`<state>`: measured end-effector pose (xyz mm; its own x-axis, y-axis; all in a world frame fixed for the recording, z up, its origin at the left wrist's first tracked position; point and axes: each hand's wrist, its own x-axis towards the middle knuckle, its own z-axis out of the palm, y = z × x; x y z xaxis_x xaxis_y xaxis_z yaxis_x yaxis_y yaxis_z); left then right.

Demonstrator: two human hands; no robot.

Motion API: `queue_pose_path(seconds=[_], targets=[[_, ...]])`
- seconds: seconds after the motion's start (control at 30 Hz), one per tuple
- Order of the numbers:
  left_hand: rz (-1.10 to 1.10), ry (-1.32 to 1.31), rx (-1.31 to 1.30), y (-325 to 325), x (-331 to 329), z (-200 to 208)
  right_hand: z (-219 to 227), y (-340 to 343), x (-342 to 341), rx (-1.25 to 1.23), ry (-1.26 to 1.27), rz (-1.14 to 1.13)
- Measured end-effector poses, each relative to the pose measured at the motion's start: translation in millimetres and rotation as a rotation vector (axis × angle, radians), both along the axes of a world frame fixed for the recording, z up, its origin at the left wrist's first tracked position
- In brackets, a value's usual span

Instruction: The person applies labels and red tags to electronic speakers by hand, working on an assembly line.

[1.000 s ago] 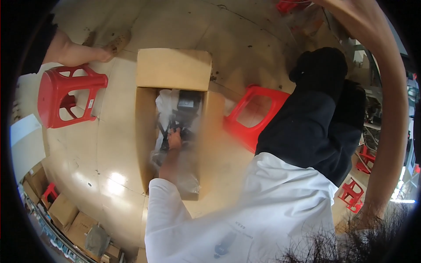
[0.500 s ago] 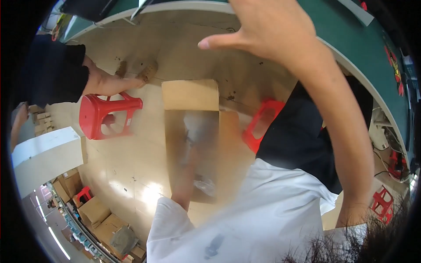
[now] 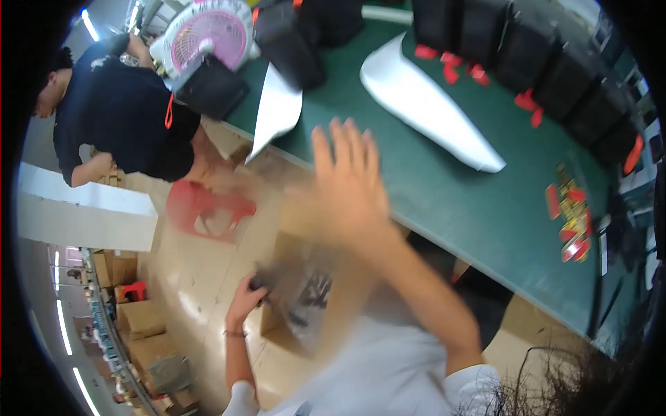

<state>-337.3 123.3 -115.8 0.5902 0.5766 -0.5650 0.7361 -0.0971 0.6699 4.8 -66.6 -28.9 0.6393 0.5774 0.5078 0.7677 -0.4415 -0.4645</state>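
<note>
My left hand (image 3: 244, 299) is closed around a small dark object (image 3: 258, 283) beside the left rim of an open cardboard box (image 3: 276, 324). Motion blur hides what kind of object it is. Inside the box, clear plastic and some dark pieces (image 3: 316, 290) show faintly. Above the box and close to the table edge, my right hand (image 3: 352, 197) is open, fingers stretched out and nothing in them.
A green-topped table (image 3: 444, 201) spans the right, bearing white sheets (image 3: 430, 104), black bins (image 3: 479, 31) and red-and-yellow pieces (image 3: 574, 218). A co-worker (image 3: 125, 111) stands at the left behind a red stool (image 3: 201, 208). A pink fan (image 3: 211, 38) is farther back.
The view has swung up toward the table and co-worker. My left hand has come out of the box with the dark object. My right hand now stretches out over the box.
</note>
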Motion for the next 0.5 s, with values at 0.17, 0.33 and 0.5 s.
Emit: queue_pose_path(seconds=[0.17, 0.33, 0.5], targets=[[-0.077, -0.437, 0.071, -73, 75, 128, 13, -65, -10, 0.658, 0.572, 0.313], [-0.541, -0.530, 0.257, -123, 204, 207, 25, -162, -24, 0.883, 0.708, 0.314], [-0.872, -0.579, 0.550, -143, 358, 208, 31, -218, 16, 0.798, 0.578, 0.120]])
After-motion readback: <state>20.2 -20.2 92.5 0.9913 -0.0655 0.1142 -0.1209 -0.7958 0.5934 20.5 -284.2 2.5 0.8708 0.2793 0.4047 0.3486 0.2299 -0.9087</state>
